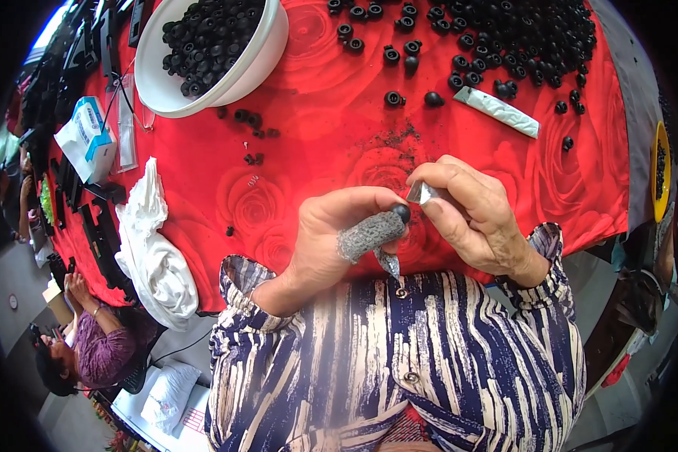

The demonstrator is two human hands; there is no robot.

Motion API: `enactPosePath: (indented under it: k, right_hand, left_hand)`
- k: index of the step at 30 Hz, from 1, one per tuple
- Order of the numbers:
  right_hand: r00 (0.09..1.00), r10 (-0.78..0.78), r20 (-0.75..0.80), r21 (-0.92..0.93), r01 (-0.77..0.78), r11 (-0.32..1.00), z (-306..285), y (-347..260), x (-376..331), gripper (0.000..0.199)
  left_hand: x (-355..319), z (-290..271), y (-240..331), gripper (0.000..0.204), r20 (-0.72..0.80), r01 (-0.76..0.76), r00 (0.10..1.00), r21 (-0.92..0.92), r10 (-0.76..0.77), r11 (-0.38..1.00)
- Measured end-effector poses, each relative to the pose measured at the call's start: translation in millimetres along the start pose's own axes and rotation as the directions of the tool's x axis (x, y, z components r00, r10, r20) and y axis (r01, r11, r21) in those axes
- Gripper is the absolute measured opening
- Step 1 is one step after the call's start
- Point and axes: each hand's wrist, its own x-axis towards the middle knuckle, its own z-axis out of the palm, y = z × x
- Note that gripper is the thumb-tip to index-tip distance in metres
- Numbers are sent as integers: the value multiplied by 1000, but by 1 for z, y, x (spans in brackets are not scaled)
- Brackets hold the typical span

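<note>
Between the thumb and fingers of my left hand [309, 245] is a small round black plastic part [401, 212]. A fuzzy grey wrap [369, 233] covers one finger of that hand. Below it a crumpled silvery tip [388, 262] sticks out; I cannot tell what it belongs to. My right hand [482, 218] pinches a small silvery blade [419, 193] between thumb and forefinger, close to the black part. Whether the blade touches the part is not clear. Dark shavings [403, 139] lie on the red cloth beyond my hands.
A white bowl [267, 56] of black parts stands at the far left. More black parts [535, 38] are heaped at the far right, near a silver-wrapped strip [497, 111]. White cloth [154, 256] and a tissue box [90, 139] lie left. Another person [105, 343] works there.
</note>
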Motion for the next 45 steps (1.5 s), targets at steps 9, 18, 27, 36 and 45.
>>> enactPosePath:
  k: [9, 18, 27, 36, 45]
  right_hand:
    - [1000, -19, 13, -8, 19, 1000, -1, 0, -1, 20]
    - [998, -57, -7, -23, 57, 998, 2, 4, -2, 21]
    - [998, -68, -3, -59, 67, 996, 3, 5, -1, 20]
    - [999, -46, 2, -95, 46, 994, 3, 7, -1, 18]
    - [997, -70, 31, -78, 72, 994, 2, 11, 2, 18]
  left_hand:
    - [1, 0, -3, 27, 17, -104, 995, 86, 103, 991]
    - [1, 1, -1, 25, -30, -29, 999, 103, 32, 994]
    - [1, -2, -3, 26, -28, -42, 999, 87, 44, 995]
    - [0, -4, -5, 27, 14, -26, 1000, 73, 25, 997]
    - [1, -2, -6, 24, 60, -9, 998, 36, 7, 999]
